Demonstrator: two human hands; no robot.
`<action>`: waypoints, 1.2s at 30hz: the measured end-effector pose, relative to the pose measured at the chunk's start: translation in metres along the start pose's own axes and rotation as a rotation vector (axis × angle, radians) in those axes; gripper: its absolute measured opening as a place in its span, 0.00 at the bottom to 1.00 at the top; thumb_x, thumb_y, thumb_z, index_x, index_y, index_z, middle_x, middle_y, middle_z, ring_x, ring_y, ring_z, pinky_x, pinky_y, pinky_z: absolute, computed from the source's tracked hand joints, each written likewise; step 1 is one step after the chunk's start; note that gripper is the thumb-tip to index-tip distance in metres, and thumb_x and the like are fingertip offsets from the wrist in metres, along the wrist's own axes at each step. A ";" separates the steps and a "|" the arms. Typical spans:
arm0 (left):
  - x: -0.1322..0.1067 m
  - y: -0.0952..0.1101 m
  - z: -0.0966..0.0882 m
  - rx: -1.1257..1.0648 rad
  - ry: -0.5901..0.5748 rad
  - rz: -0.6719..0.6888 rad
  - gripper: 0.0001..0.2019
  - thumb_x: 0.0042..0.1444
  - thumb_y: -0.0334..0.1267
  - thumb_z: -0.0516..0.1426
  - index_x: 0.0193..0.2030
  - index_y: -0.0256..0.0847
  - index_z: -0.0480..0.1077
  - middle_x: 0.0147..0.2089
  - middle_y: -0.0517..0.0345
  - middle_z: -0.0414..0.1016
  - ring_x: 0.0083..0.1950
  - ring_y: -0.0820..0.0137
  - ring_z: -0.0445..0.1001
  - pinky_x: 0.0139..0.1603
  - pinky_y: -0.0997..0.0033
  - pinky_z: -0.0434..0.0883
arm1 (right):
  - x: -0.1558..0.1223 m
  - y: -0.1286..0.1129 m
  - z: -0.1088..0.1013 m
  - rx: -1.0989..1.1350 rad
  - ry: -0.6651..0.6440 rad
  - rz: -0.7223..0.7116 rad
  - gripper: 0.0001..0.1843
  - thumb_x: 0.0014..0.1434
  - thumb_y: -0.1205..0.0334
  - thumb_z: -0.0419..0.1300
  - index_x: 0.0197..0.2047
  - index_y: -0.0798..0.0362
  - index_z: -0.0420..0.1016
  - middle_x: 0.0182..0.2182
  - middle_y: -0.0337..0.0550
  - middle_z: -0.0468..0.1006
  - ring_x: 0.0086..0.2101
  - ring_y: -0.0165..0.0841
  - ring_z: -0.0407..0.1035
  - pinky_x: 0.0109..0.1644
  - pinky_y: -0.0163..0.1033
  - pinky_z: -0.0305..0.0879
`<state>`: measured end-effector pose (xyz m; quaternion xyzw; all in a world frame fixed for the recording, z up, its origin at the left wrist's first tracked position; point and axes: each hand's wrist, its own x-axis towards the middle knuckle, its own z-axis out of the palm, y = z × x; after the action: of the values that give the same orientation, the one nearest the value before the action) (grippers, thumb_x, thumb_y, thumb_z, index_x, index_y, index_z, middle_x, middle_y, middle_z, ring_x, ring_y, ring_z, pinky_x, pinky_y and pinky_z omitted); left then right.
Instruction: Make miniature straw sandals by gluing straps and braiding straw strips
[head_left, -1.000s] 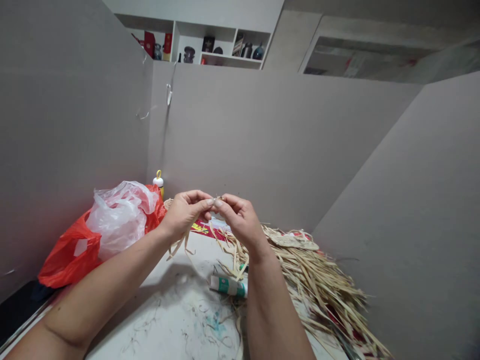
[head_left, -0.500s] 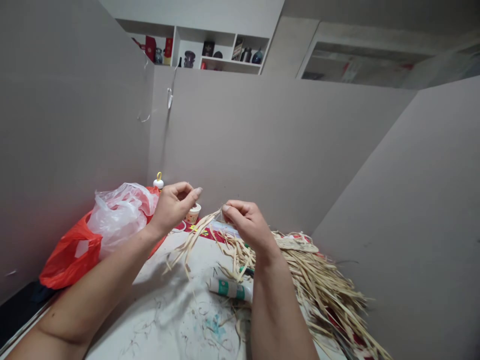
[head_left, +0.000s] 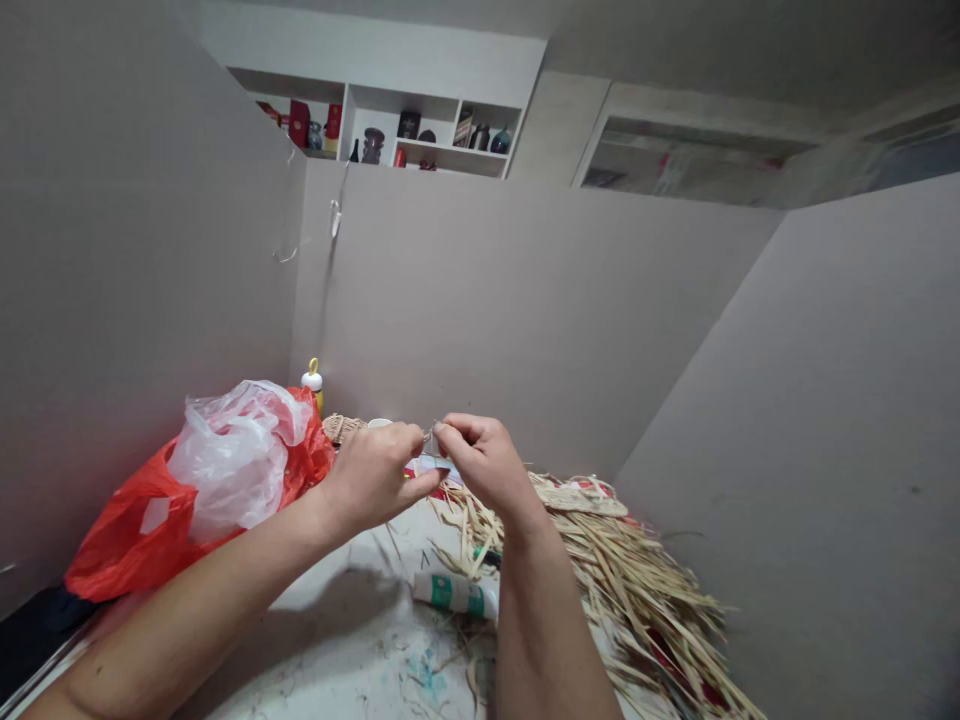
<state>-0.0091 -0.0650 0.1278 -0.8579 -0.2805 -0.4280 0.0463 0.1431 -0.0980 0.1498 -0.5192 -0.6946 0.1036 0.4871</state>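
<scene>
My right hand [head_left: 480,460] is closed in a pinch at the top of a small bundle of dried straw strips, now mostly hidden behind my left hand; a few thin ends show below it. My left hand [head_left: 382,475] is beside it, fingers curled and thumb stretched toward the right hand. Between the two hands a thin pale strand [head_left: 434,446] shows faintly; whether the left fingers grip it or the strips is hidden. Under my right forearm, a large heap of dried straw strips [head_left: 637,570] spreads to the right.
A white and green tube [head_left: 454,594] lies on the stained white tabletop [head_left: 337,640]. Red and white plastic bags [head_left: 232,460] are heaped at left, with a yellow-handled bottle [head_left: 312,384] and a woven item [head_left: 343,430] behind. Grey partitions [head_left: 465,300] enclose the table.
My left hand has moved right and down, from a raised pinch to right against my right hand. It now covers the hanging straw strips. The view has tilted slightly upward.
</scene>
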 end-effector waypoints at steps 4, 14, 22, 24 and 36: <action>0.002 -0.002 0.001 -0.134 -0.044 -0.077 0.10 0.55 0.33 0.51 0.22 0.39 0.61 0.21 0.63 0.61 0.25 0.74 0.57 0.28 0.72 0.51 | 0.000 0.000 0.002 -0.025 0.024 0.001 0.17 0.54 0.60 0.51 0.17 0.52 0.52 0.17 0.31 0.48 0.20 0.25 0.46 0.24 0.33 0.45; 0.008 -0.017 -0.027 -0.453 -0.367 -0.124 0.12 0.60 0.37 0.45 0.26 0.40 0.57 0.24 0.65 0.57 0.26 0.75 0.56 0.28 0.72 0.54 | 0.003 0.005 -0.004 -0.032 0.034 0.027 0.16 0.53 0.60 0.50 0.16 0.52 0.54 0.16 0.31 0.49 0.20 0.25 0.47 0.24 0.33 0.45; 0.005 -0.012 -0.035 -0.386 -0.197 -0.073 0.13 0.59 0.34 0.49 0.23 0.38 0.60 0.26 0.62 0.62 0.28 0.75 0.59 0.30 0.73 0.56 | 0.004 0.006 -0.004 0.004 -0.001 0.044 0.17 0.53 0.58 0.51 0.16 0.52 0.55 0.15 0.31 0.50 0.19 0.25 0.46 0.23 0.33 0.44; 0.005 -0.010 -0.037 -0.516 -0.136 -0.054 0.12 0.60 0.35 0.50 0.25 0.37 0.64 0.35 0.57 0.68 0.32 0.75 0.64 0.32 0.73 0.60 | 0.004 0.005 -0.005 0.053 -0.030 0.042 0.17 0.54 0.58 0.52 0.16 0.52 0.57 0.15 0.31 0.52 0.20 0.25 0.47 0.23 0.33 0.44; 0.007 -0.016 -0.017 -1.456 -0.193 -0.218 0.14 0.59 0.47 0.54 0.31 0.38 0.64 0.22 0.62 0.68 0.20 0.77 0.67 0.20 0.80 0.61 | -0.003 -0.009 -0.009 0.634 -0.256 0.177 0.24 0.54 0.54 0.61 0.17 0.52 0.53 0.16 0.27 0.46 0.19 0.22 0.37 0.21 0.34 0.33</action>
<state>-0.0264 -0.0539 0.1413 -0.6728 -0.0122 -0.4306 -0.6015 0.1443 -0.1077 0.1580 -0.3830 -0.6356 0.4200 0.5224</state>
